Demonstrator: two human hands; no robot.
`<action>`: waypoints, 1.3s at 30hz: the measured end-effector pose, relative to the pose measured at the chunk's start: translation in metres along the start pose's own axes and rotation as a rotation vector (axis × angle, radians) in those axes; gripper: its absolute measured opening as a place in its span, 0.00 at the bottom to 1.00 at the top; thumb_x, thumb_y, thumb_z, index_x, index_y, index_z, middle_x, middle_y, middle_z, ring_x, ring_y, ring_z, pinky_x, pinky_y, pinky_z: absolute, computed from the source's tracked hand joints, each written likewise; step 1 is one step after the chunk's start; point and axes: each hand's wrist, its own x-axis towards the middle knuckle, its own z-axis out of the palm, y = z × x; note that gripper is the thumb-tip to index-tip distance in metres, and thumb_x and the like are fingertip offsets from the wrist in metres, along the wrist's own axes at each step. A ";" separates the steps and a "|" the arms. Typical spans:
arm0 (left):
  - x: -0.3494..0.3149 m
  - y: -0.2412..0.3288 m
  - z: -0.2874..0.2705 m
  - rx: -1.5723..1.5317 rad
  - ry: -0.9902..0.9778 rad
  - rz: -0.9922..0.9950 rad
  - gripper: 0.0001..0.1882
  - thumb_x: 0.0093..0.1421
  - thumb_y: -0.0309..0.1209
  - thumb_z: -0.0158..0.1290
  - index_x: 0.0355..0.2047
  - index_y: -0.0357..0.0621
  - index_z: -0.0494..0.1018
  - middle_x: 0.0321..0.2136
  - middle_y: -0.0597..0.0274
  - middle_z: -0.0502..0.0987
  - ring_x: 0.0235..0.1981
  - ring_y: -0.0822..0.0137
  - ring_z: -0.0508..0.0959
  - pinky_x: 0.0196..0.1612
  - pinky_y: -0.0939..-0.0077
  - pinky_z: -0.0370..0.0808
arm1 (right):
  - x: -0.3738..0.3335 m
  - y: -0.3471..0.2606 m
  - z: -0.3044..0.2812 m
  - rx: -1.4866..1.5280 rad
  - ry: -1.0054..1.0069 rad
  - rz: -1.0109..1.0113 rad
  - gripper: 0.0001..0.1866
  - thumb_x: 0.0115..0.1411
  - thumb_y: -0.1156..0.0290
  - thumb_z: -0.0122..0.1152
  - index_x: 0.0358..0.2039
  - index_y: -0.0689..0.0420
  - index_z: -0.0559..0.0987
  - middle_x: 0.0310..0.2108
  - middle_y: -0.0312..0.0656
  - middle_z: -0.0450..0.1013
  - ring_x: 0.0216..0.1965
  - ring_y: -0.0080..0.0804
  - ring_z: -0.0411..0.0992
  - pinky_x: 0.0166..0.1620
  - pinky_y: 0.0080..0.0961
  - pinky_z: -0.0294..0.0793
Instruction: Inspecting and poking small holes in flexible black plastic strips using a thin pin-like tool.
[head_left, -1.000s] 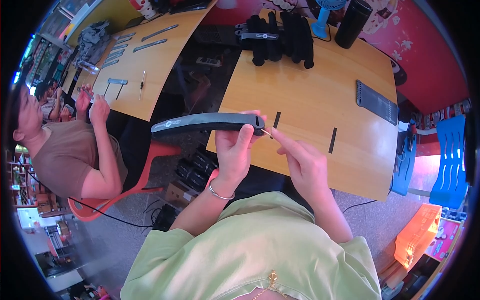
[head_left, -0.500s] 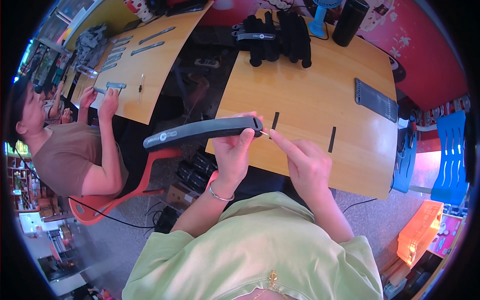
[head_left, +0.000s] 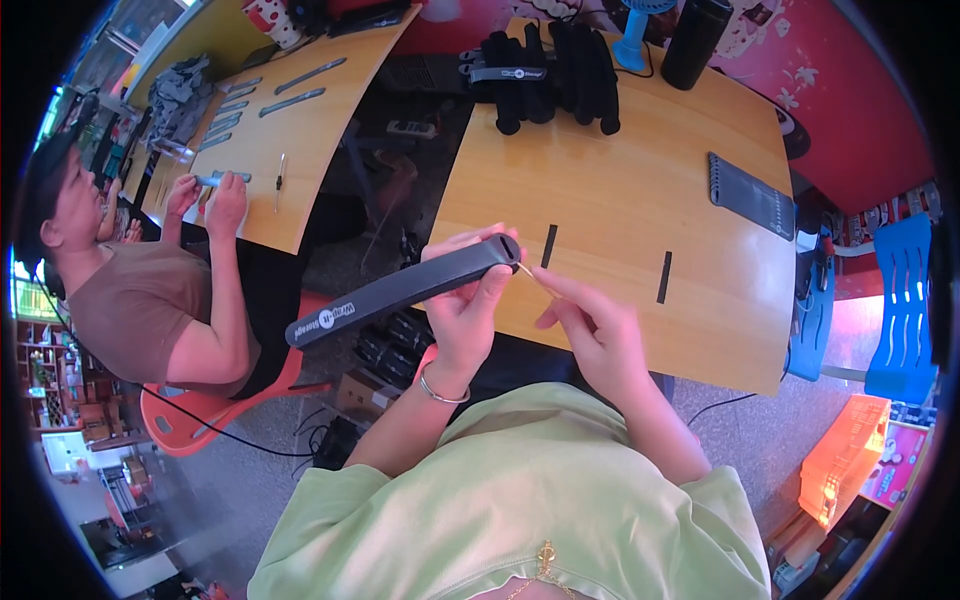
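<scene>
A long black storage strap [head_left: 400, 290] with pale lettering and a slot at one end slants up to the right above the table's near edge. My left hand [head_left: 462, 325] is closed around it near the slotted end, thumb in front; the wrist wears a bracelet. My right hand [head_left: 603, 335] pinches a thin pale stick [head_left: 534, 278], whose far tip meets the strap's slotted end. Whether that tip goes inside the strap cannot be made out. Beyond my hands, two narrow black strips [head_left: 549, 246] [head_left: 665, 278] lie apart on the wooden table [head_left: 600, 195].
Dark bundled straps [head_left: 550, 85], a blue fan [head_left: 632, 45] and a black cylinder [head_left: 695, 45] occupy the far side. A dark flat pack [head_left: 750, 197] lies at right. Left, a seated co-worker [head_left: 150, 310] handles a strap at another table [head_left: 300, 130]. Blue chairs [head_left: 898, 310] stand at right.
The strap has turned in my left hand, showing its lettered face, and its free end hangs lower. My right hand has moved slightly down, its index finger less stretched; more of the stick shows.
</scene>
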 end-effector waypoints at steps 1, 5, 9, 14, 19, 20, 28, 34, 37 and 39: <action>0.000 0.000 0.000 0.001 -0.001 0.001 0.18 0.56 0.27 0.55 0.43 0.39 0.60 0.45 0.50 0.68 0.46 0.57 0.73 0.46 0.60 0.76 | 0.000 -0.002 -0.001 0.286 -0.077 0.210 0.23 0.52 0.87 0.49 0.46 0.51 0.76 0.23 0.40 0.74 0.25 0.27 0.74 0.26 0.18 0.68; 0.000 -0.002 -0.001 0.156 -0.028 0.156 0.18 0.56 0.27 0.54 0.42 0.39 0.59 0.44 0.49 0.68 0.46 0.57 0.73 0.46 0.59 0.76 | -0.004 0.008 0.011 0.264 -0.020 0.084 0.19 0.57 0.83 0.46 0.49 0.53 0.74 0.23 0.36 0.74 0.21 0.18 0.68 0.24 0.14 0.64; 0.000 -0.002 -0.003 0.175 -0.020 0.195 0.18 0.56 0.26 0.54 0.42 0.39 0.58 0.45 0.48 0.67 0.46 0.55 0.73 0.46 0.59 0.76 | 0.000 0.008 0.008 -0.096 0.059 -0.188 0.18 0.60 0.80 0.45 0.50 0.54 0.72 0.24 0.34 0.74 0.21 0.14 0.65 0.23 0.11 0.62; 0.001 -0.001 -0.005 0.177 -0.043 0.234 0.18 0.57 0.25 0.53 0.42 0.39 0.57 0.45 0.48 0.66 0.47 0.54 0.72 0.46 0.58 0.76 | 0.002 -0.003 0.003 0.779 -0.224 0.548 0.19 0.57 0.83 0.47 0.48 0.54 0.74 0.24 0.37 0.75 0.22 0.17 0.67 0.24 0.13 0.64; 0.002 0.000 -0.006 0.238 -0.126 0.306 0.17 0.56 0.20 0.51 0.42 0.37 0.57 0.46 0.46 0.66 0.48 0.55 0.72 0.49 0.59 0.74 | 0.000 0.020 0.018 -0.026 0.081 -0.251 0.16 0.62 0.76 0.46 0.51 0.53 0.71 0.24 0.36 0.74 0.17 0.12 0.57 0.20 0.10 0.56; 0.001 0.000 -0.005 0.193 -0.085 0.257 0.16 0.57 0.22 0.52 0.42 0.38 0.57 0.46 0.47 0.66 0.48 0.55 0.72 0.48 0.58 0.75 | -0.001 0.019 0.020 0.109 0.031 -0.165 0.16 0.63 0.73 0.45 0.51 0.53 0.70 0.24 0.33 0.74 0.17 0.11 0.55 0.20 0.10 0.55; 0.005 0.001 -0.001 0.079 -0.045 0.203 0.16 0.57 0.20 0.51 0.41 0.37 0.57 0.47 0.46 0.66 0.49 0.55 0.71 0.49 0.60 0.74 | 0.000 -0.002 0.025 0.856 -0.133 0.423 0.17 0.63 0.75 0.45 0.52 0.54 0.67 0.25 0.37 0.74 0.15 0.11 0.55 0.19 0.09 0.54; 0.002 0.003 -0.003 0.165 -0.121 0.199 0.16 0.56 0.21 0.52 0.43 0.36 0.59 0.45 0.47 0.68 0.45 0.59 0.74 0.48 0.69 0.73 | 0.011 0.001 0.020 0.092 0.092 -0.051 0.21 0.57 0.82 0.50 0.52 0.53 0.68 0.30 0.42 0.75 0.25 0.26 0.73 0.29 0.18 0.71; -0.001 0.001 -0.002 -0.103 -0.094 -0.080 0.15 0.57 0.25 0.53 0.43 0.34 0.62 0.40 0.50 0.73 0.42 0.65 0.75 0.47 0.71 0.73 | 0.017 -0.003 0.019 0.099 0.077 -0.078 0.23 0.55 0.83 0.52 0.51 0.52 0.68 0.31 0.44 0.75 0.28 0.31 0.75 0.31 0.22 0.73; 0.000 0.004 -0.001 -0.129 -0.069 -0.138 0.15 0.57 0.25 0.53 0.42 0.34 0.63 0.40 0.51 0.73 0.42 0.65 0.75 0.47 0.71 0.74 | 0.021 0.000 0.019 0.184 0.024 -0.013 0.22 0.55 0.82 0.53 0.51 0.52 0.69 0.32 0.44 0.75 0.28 0.33 0.75 0.32 0.23 0.73</action>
